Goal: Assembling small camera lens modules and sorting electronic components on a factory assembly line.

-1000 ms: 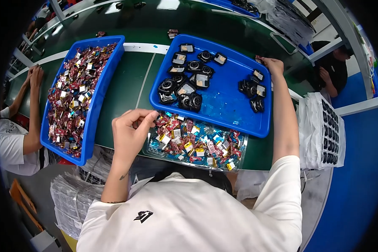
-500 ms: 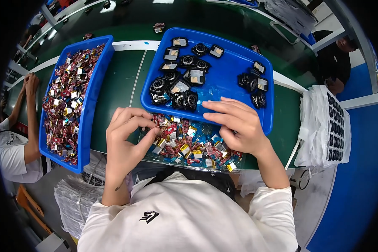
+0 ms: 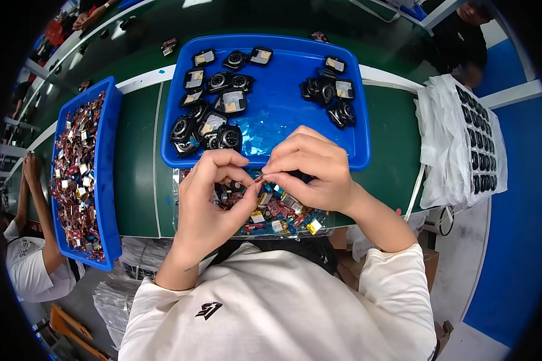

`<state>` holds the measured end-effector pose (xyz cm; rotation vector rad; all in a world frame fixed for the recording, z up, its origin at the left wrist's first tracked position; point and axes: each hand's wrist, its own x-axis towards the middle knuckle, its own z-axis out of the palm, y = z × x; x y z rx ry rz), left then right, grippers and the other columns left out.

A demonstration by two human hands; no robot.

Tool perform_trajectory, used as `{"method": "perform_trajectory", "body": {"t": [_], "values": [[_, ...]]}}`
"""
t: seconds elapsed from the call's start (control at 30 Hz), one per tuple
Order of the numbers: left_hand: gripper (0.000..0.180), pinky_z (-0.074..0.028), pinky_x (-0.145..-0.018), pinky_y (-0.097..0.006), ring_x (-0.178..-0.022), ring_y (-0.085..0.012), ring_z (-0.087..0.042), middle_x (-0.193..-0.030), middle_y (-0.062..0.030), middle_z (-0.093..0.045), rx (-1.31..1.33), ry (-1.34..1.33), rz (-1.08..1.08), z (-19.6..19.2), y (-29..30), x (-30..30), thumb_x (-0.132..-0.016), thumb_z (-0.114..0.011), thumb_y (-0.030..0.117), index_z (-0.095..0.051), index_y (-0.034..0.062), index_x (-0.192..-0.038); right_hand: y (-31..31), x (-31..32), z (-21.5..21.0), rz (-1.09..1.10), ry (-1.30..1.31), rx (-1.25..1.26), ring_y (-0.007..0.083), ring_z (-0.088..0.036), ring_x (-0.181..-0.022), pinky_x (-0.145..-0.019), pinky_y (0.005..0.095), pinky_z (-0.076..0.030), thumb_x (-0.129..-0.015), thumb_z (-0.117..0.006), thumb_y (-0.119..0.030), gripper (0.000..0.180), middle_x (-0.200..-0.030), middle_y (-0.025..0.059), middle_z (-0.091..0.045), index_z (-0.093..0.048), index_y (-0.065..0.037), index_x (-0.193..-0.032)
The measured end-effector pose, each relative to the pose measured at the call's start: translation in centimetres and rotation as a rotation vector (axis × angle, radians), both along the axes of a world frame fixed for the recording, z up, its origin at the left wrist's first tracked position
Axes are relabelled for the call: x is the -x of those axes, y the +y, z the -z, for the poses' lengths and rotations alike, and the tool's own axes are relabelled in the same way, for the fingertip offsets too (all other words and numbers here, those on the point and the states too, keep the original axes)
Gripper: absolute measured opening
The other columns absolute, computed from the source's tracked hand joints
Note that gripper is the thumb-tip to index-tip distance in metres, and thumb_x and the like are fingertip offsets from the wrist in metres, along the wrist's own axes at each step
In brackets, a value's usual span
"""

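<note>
My left hand (image 3: 214,195) and my right hand (image 3: 313,171) meet over the near edge of a wide blue tray (image 3: 277,84). Thumb and fingers of both pinch one small reddish circuit board (image 3: 259,178), mostly hidden by the fingertips. Below them lies a pile of red circuit boards with silver and yellow battery cells (image 3: 277,225), in a shallow clear tray, partly covered by my hands. Black watch cases (image 3: 229,137) are grouped in the blue tray's left part, several others (image 3: 326,90) at its right. Small blue film pieces (image 3: 253,135) are scattered near its front.
A second blue tray (image 3: 109,180), heaped with circuit boards and cells, stands at the left. At the right is a stack of white sheets with black parts (image 3: 476,144). A co-worker's arms (image 3: 33,186) are at far left; another person (image 3: 461,45) is at upper right.
My right hand has come from the blue tray's front edge to my left hand, and its fingers have closed on the circuit board. The surroundings have shifted left in the view.
</note>
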<state>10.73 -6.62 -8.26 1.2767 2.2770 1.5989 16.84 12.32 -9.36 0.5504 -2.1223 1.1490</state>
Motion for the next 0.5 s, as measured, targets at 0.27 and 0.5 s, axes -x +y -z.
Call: {"method": "perform_trajectory", "body": {"t": [0.27,0.5], "values": [[0.051,-0.042,-0.067,-0.020,-0.068,-0.0074,-0.056,-0.071,-0.0019,-0.062,-0.048,-0.178,-0.020,0.12,0.27,-0.37,-0.071,-0.068,-0.008,-0.047,0.0010,-0.116,0.72,0.04,0.36,0.007,0.029,-0.091,0.0197,-0.056,-0.067,-0.059,0.0292,-0.042,-0.069,-0.075,-0.001,0.017,-0.083,0.0087,-0.064,-0.066,-0.004,-0.082],[0.056,-0.042,-0.069,-0.020,-0.068,-0.0082,-0.056,-0.069,-0.0017,-0.060,-0.048,-0.315,-0.013,0.21,0.15,-0.43,-0.071,-0.066,-0.010,-0.045,-0.0009,-0.122,0.20,0.00,-0.02,0.015,-0.006,-0.089,0.0213,-0.055,-0.069,-0.061,0.0300,-0.044,-0.070,-0.075,-0.004,0.014,-0.082,0.0077,-0.062,-0.065,-0.004,-0.079]]}}
